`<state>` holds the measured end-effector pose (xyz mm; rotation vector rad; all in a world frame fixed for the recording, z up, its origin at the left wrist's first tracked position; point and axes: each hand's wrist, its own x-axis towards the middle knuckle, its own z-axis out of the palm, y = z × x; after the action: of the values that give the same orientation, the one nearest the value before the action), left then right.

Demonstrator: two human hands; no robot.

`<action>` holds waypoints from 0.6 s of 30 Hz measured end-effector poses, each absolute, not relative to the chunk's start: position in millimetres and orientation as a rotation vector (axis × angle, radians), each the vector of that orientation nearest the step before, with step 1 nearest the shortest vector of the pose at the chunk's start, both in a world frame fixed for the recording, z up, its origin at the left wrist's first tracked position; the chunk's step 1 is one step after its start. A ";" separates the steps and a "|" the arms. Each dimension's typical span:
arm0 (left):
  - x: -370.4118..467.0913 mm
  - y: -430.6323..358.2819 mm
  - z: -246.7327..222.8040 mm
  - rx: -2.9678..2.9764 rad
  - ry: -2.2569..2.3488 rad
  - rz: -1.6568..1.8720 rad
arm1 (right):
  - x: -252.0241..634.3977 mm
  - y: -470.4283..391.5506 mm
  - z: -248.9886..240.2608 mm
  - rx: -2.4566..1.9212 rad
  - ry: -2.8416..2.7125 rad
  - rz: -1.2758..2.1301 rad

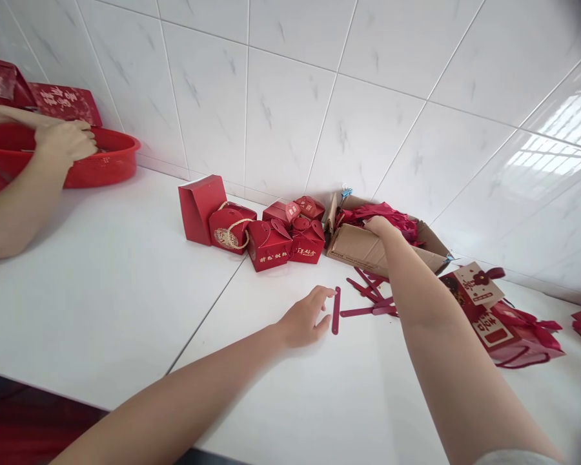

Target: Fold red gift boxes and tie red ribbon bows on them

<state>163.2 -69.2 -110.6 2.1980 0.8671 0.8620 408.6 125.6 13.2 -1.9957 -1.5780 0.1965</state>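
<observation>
My left hand (306, 318) rests low over the white table, thumb and fingers apart. Its fingertips are at the upper end of a dark red strap with a small hole at each end (336, 311); whether they press on it I cannot tell. My right hand (378, 225) reaches into an open cardboard box (361, 248) of crumpled red ribbon-like pieces (392, 214). The fingers of that hand are hidden among them. Several more dark red straps (368, 292) lie in a loose, crossing pile on the table in front of the box.
Small red gift boxes (270, 245) stand left of the cardboard box. Farther right lies a red gift bag with ribbons (513, 332). At the far left, another person's hands (65, 139) work over a red plastic basin (111, 158). A tiled wall (290, 103) bounds the table's back.
</observation>
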 end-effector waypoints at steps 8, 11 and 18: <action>163.8 -67.9 -110.6 2.151 0.859 0.841 | 400.7 115.4 17.6 -2.214 -1.482 0.037; 163.8 -68.0 -109.2 2.138 0.862 0.835 | 398.9 98.6 22.8 -2.154 -1.433 -0.116; 165.4 -65.9 -109.8 2.140 0.861 0.872 | 413.9 69.3 57.8 -1.796 -1.325 -0.419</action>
<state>165.4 -65.9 -109.8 2.1398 0.8614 0.8722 413.9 69.3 57.8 -1.7965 -1.3251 -0.4188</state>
